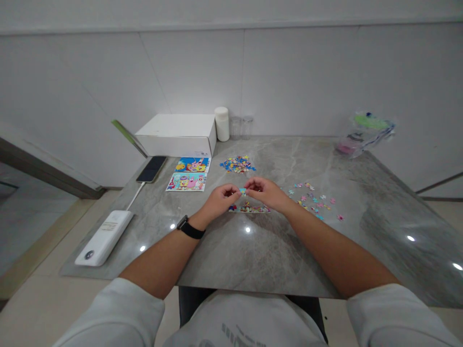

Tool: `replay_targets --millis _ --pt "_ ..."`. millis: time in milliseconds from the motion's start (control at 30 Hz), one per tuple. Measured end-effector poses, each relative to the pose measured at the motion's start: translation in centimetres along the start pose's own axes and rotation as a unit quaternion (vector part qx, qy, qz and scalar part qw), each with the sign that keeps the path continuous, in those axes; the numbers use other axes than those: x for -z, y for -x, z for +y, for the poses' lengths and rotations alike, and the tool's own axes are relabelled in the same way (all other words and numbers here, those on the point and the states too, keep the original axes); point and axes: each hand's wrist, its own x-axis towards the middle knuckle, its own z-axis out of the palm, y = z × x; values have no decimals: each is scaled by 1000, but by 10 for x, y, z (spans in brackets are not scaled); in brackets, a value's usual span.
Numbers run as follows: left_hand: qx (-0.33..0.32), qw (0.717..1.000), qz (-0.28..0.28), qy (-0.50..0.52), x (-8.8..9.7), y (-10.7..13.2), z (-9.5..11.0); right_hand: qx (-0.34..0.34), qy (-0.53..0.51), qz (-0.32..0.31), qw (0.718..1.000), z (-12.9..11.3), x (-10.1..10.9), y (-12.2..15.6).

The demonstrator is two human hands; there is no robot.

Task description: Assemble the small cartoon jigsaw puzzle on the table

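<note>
My left hand [220,198] and my right hand [265,192] meet above the grey marble table [253,250], both pinching a small blue puzzle piece [242,191] between their fingertips. A black band sits on my left wrist. Just below the hands lies a short joined strip of puzzle pieces [249,209]. A heap of loose coloured pieces [237,164] lies farther back. More scattered pieces [314,198] are spread to the right of my right hand.
Two cartoon picture cards [190,174] lie left of the heap. A phone [152,168] is cabled to a white power bank [104,237] at the left edge. A white box [179,134], a white jar [222,124] and a plastic bag [363,132] stand at the back.
</note>
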Motion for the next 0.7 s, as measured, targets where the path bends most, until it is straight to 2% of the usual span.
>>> replay_targets --millis 133,233,367,533,700 --pt "-38 995 17 -95 0 0 -1 13 85 -11 996 4 4 -1" --pt "-96 971 20 -217 2 3 2 4 157 5 988 10 7 -2" --pt "-147 935 -45 -318 4 8 4 -13 241 9 970 19 6 -2" --pt "-169 913 -140 -344 2 12 6 -21 282 -13 959 27 2 -3" --pt "-170 909 -167 -342 1 13 7 -25 301 -21 953 32 0 -5"
